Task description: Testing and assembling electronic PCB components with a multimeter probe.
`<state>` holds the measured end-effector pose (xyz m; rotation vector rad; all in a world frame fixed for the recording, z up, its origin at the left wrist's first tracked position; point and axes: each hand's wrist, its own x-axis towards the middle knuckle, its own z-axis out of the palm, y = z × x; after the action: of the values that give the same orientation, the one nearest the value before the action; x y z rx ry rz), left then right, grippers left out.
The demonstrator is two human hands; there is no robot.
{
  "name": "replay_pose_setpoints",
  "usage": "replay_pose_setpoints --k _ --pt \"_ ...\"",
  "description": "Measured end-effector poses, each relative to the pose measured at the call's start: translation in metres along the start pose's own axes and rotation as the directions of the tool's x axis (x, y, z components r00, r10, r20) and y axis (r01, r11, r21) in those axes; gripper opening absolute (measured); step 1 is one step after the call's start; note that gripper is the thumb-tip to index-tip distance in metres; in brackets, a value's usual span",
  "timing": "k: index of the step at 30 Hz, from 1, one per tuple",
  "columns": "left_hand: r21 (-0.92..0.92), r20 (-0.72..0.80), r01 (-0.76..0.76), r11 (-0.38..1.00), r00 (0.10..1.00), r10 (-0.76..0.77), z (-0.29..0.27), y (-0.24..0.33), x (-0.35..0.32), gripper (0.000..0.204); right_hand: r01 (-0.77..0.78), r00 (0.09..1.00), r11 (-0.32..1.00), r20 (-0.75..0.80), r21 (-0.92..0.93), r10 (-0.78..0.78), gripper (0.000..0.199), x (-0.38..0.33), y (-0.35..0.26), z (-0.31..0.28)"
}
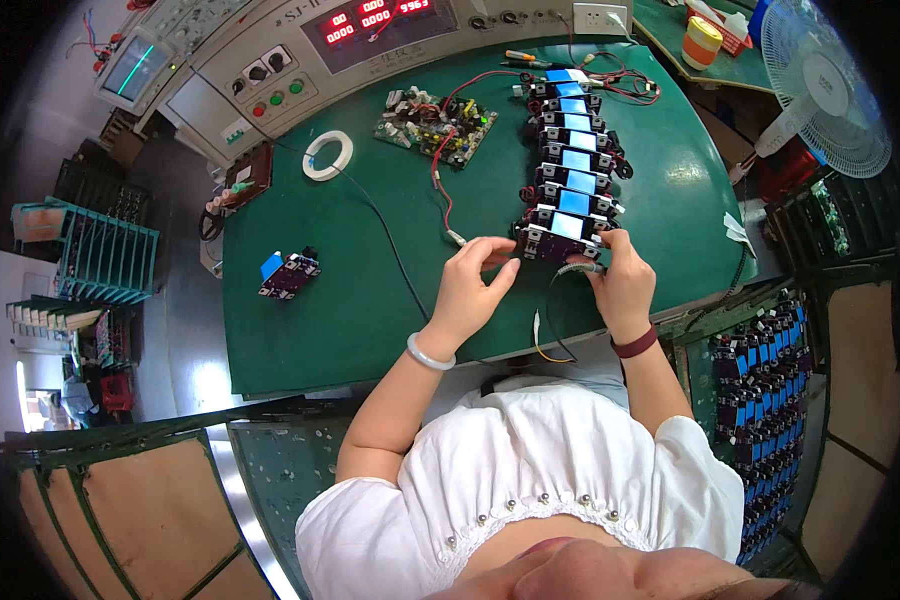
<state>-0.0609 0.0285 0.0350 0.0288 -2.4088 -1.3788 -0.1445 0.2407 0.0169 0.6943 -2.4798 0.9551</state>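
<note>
The left hand (475,285) reaches in with thumb and forefinger curved and parted, their tips at the near left corner of the closest module (558,246); whether they touch it I cannot tell. The right hand (624,285) has its thumb and fingers bent around the near right corner, beside the grey-sleeved end of a loose cable (553,290); whether they pinch the module or the cable is hidden.

That module ends a row of blue-screened modules (575,203) running away from the fingertips, standing close one behind another, with little space between them. Right of the row, a strip of green tabletop (370,320) leads to the table's right edge. The near edge passes beneath the wrists, and the loose cable dangles over it between the hands.

Left of the left fingers the tabletop opens wide, crossed by a dark cable (381,212), as far as a lone module (290,273) near the left edge. A red lead (437,175) ends just beside the left knuckles, coming from a circuit board (435,125) farther off. Beyond the lone module lies a white ring (328,177). Lower right of the right hand, past the table edge, more modules (765,400) stand in rows.
</note>
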Motion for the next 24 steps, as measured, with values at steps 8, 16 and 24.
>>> replay_pose_setpoints --k 8,16,24 --pt "-0.124 -0.054 0.126 0.984 0.990 -0.134 -0.036 -0.009 -0.032 0.015 -0.032 0.998 0.999 0.061 -0.024 0.034 0.047 0.004 -0.010 -0.004" --pt "-0.263 -0.148 0.263 0.928 0.940 -0.308 -0.074 -0.031 -0.072 0.013 0.019 0.985 0.997 0.175 -0.077 -0.005 0.044 0.009 0.004 -0.040" --pt "-0.369 -0.173 0.281 0.886 0.916 -0.363 -0.077 -0.039 -0.084 0.013 -0.060 0.992 0.996 0.119 0.063 0.052 0.041 -0.003 0.010 -0.026"
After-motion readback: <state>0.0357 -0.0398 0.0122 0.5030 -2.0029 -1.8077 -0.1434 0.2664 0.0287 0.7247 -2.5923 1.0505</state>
